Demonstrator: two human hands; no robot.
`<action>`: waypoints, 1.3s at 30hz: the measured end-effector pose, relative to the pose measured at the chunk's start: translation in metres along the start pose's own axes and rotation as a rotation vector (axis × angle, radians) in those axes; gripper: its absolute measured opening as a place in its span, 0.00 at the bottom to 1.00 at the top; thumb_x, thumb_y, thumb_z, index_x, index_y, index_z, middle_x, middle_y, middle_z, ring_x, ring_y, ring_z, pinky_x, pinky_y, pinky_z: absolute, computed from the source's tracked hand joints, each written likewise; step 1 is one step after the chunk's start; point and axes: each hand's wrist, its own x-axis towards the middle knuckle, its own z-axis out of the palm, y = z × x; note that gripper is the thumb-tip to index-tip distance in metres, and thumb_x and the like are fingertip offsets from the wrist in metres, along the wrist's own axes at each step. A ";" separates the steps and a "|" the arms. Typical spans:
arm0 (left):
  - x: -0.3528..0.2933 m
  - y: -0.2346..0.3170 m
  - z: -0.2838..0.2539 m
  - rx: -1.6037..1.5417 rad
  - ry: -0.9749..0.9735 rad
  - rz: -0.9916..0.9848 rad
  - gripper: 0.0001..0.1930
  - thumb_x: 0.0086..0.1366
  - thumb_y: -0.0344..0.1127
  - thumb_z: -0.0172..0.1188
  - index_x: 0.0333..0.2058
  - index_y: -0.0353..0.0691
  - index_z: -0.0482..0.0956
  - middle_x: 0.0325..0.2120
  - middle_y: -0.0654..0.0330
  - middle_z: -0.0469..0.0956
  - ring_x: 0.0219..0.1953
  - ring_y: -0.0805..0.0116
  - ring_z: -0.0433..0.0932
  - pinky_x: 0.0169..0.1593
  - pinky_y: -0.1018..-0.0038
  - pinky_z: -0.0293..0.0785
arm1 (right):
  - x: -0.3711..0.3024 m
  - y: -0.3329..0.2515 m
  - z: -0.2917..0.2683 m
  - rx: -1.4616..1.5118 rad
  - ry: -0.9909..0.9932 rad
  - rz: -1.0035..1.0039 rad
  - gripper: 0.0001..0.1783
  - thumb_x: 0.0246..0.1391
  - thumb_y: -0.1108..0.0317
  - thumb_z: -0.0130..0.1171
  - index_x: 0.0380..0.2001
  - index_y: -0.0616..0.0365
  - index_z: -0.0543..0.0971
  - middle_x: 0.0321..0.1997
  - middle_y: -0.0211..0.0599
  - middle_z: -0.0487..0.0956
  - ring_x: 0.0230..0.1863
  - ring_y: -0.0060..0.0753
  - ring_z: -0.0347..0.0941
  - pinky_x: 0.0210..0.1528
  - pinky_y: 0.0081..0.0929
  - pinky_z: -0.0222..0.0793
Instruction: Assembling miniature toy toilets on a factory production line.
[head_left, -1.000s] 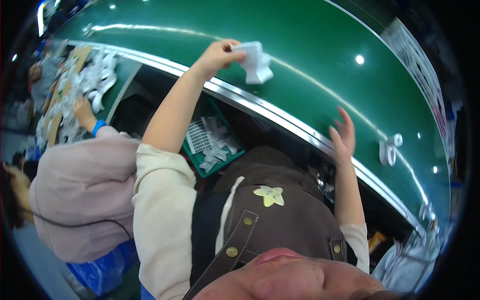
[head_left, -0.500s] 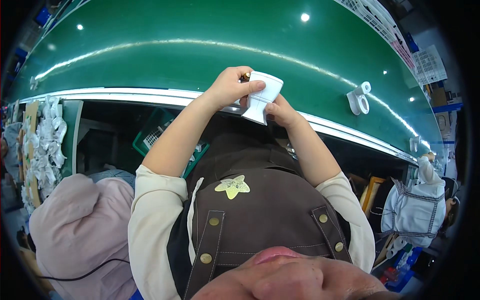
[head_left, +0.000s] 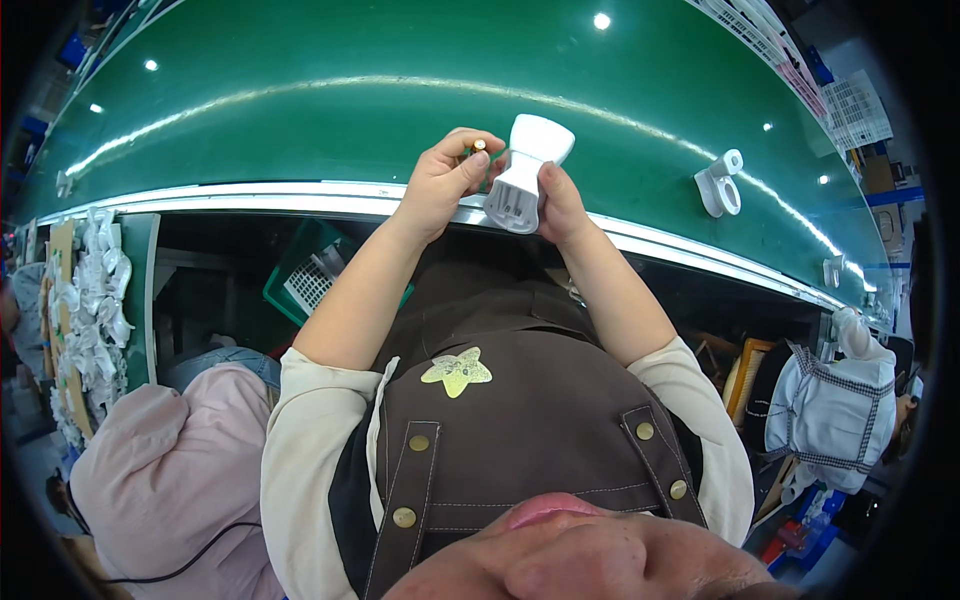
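Over the near edge of the green table, my right hand (head_left: 563,205) grips a white miniature toilet (head_left: 541,138). Its bowl points away from me, and the hollow, ribbed base faces me. My left hand (head_left: 438,188) is just left of it, closed round a slim stick-like tool with a brown and gold end (head_left: 479,146); the rest of this tool is hidden by the fingers. Whether the left fingertips touch the toilet I cannot tell. Another white miniature toilet (head_left: 718,185) stands on the table to the right.
The green tabletop (head_left: 330,130) has a pale metal front edge. Farther right lies a small white piece (head_left: 832,270). A green basket (head_left: 290,285) sits under the edge at left. People are at both sides, one in a pink garment (head_left: 180,460), one in a pale blue apron (head_left: 835,410).
The white toilet has been turned over in my right hand, so its hollow base now shows. My left hand has come off its face and moved slightly left with the slim tool.
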 end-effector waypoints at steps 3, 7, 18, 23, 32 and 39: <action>-0.005 0.005 0.002 0.036 0.032 0.048 0.12 0.63 0.32 0.54 0.43 0.35 0.77 0.30 0.69 0.67 0.23 0.83 0.59 0.27 0.85 0.57 | 0.005 -0.001 -0.001 0.151 0.026 0.051 0.39 0.48 0.33 0.51 0.44 0.62 0.71 0.40 0.41 0.76 0.43 0.37 0.73 0.46 0.33 0.70; -0.009 0.007 0.004 0.047 0.044 0.033 0.13 0.63 0.32 0.55 0.45 0.35 0.77 0.31 0.69 0.66 0.22 0.84 0.59 0.26 0.85 0.56 | 0.008 -0.006 0.003 0.286 0.021 0.140 0.40 0.50 0.30 0.42 0.45 0.58 0.70 0.39 0.42 0.76 0.40 0.39 0.75 0.45 0.35 0.71; -0.008 0.005 0.008 0.080 0.144 0.208 0.08 0.56 0.25 0.60 0.37 0.36 0.76 0.31 0.61 0.79 0.22 0.87 0.64 0.23 0.89 0.56 | 0.015 -0.009 0.010 0.313 0.064 0.123 0.39 0.53 0.31 0.37 0.45 0.59 0.71 0.43 0.40 0.76 0.45 0.38 0.73 0.48 0.35 0.70; -0.001 -0.005 0.017 0.362 0.193 0.427 0.10 0.50 0.20 0.60 0.33 0.38 0.76 0.33 0.64 0.74 0.35 0.75 0.73 0.37 0.78 0.73 | 0.016 0.007 -0.008 0.334 0.129 0.059 0.33 0.58 0.38 0.36 0.54 0.53 0.65 0.52 0.37 0.71 0.53 0.38 0.68 0.54 0.40 0.64; -0.008 -0.001 0.026 0.675 0.195 0.634 0.09 0.47 0.23 0.63 0.29 0.39 0.76 0.29 0.58 0.74 0.32 0.62 0.74 0.33 0.72 0.70 | 0.013 0.011 -0.020 0.356 -0.055 0.043 0.36 0.60 0.38 0.31 0.55 0.58 0.64 0.54 0.39 0.69 0.55 0.37 0.65 0.59 0.35 0.59; -0.003 0.005 0.013 1.063 0.113 1.011 0.08 0.47 0.28 0.60 0.28 0.42 0.74 0.30 0.63 0.75 0.28 0.65 0.75 0.29 0.72 0.73 | 0.019 0.002 -0.003 0.383 -0.197 0.024 0.33 0.62 0.40 0.29 0.56 0.55 0.64 0.53 0.37 0.70 0.55 0.36 0.66 0.58 0.34 0.60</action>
